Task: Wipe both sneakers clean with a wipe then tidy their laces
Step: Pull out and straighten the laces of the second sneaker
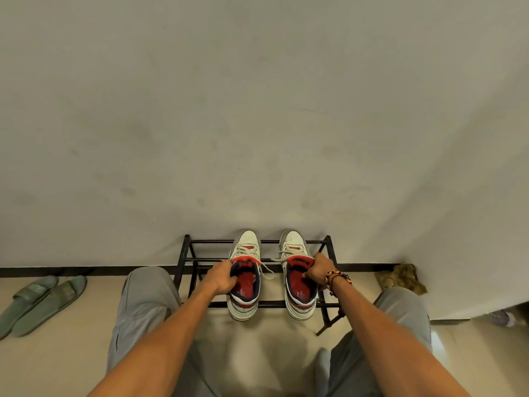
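While both sneakers sit on the rack, the left hand clamps the left sneaker collar and the right hand the right sneaker tongue; beyond each grip, light, soft uppers should flex.

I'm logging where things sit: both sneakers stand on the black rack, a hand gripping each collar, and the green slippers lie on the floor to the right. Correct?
Not quite. The head view shows the green slippers on the floor to the left. The rest holds: left hand and right hand each grip a sneaker on the rack.
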